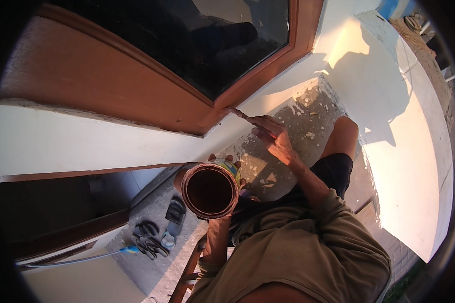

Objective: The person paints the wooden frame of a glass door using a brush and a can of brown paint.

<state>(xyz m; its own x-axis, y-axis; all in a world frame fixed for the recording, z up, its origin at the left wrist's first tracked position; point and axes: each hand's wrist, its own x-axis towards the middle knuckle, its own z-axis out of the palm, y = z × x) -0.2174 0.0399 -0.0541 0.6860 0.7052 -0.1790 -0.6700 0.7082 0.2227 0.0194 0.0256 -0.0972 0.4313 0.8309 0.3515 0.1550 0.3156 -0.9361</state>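
Observation:
My left hand (pixel 218 218) is wrapped round a paint can (pixel 234 174), with its fingertips showing along the far rim. The can stands open at the top, and its inside is coated dark reddish-brown. In my right hand (pixel 278 139) is a thin paintbrush (pixel 250 120), pinched by the handle and pointing up and left. The bristles touch the lower corner of a brown window frame (pixel 226 103), beside the dark glass (pixel 187 45). Below the frame runs a white wall (pixel 111 134).
Several sandals (pixel 149 240) lie on the concrete floor at lower left, near a blue-ended pole (pixel 129 249). Part of a wooden ladder or stool (pixel 187 275) shows beside my left arm. A curved white wall (pixel 414 166) bounds the right side. Pale spatters (pixel 311 135) mark the floor.

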